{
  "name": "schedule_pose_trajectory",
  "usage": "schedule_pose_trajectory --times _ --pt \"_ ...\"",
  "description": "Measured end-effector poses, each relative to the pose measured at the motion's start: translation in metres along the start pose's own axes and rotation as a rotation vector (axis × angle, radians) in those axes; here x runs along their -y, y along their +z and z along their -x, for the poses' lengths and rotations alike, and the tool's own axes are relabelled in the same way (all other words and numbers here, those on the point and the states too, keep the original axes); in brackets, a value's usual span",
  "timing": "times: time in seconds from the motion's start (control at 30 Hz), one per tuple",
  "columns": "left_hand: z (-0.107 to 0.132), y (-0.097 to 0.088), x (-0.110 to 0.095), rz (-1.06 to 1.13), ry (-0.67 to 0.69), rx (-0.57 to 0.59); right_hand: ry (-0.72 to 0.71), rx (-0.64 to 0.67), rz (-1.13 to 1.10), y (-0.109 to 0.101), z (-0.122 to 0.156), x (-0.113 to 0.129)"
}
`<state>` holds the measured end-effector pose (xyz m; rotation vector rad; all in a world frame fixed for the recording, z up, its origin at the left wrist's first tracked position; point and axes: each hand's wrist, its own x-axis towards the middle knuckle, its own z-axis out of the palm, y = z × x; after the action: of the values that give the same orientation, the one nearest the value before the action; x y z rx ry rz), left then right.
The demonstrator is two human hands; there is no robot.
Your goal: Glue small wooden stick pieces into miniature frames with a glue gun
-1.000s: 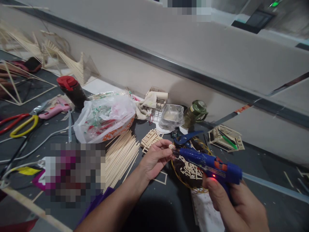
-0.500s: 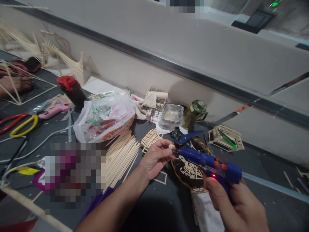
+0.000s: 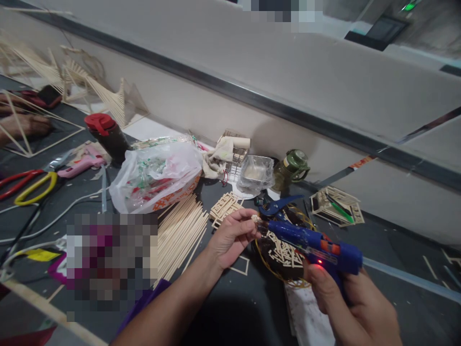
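Observation:
My right hand (image 3: 355, 302) is wrapped round a blue hot glue gun (image 3: 309, 242) with a small red light lit on its side. Its dark nozzle points left and meets a small pale wooden piece (image 3: 255, 218), which my left hand (image 3: 234, 235) pinches between thumb and fingers. The piece is too small to make out in detail. Below the gun, a round dark basket with a yellow rim (image 3: 264, 271) holds many short cut sticks (image 3: 284, 252). Blue cutters (image 3: 283, 205) rest at the basket's far side.
Long wooden sticks (image 3: 180, 235) lie left of my forearm, beside a white plastic bag (image 3: 158, 178). Small stick frames (image 3: 225, 206) are piled beyond my left hand. A green bottle (image 3: 293, 168) and a red-lidded bottle (image 3: 108, 137) stand farther back. Another person's hand (image 3: 29, 127) is at far left.
Almost nothing differs. The glue gun and my right hand have shifted very slightly, while my left hand keeps its pinch at the nozzle.

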<state>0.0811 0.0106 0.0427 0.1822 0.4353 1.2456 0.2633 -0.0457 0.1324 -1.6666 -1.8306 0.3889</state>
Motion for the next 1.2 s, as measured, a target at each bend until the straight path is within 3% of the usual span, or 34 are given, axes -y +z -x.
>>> schedule_pose_trajectory --times 1.2 --pt "0.0020 0.0023 -0.0013 0.017 -0.028 0.011 -0.036 0.006 0.007 -0.0030 0.0009 0.0017"
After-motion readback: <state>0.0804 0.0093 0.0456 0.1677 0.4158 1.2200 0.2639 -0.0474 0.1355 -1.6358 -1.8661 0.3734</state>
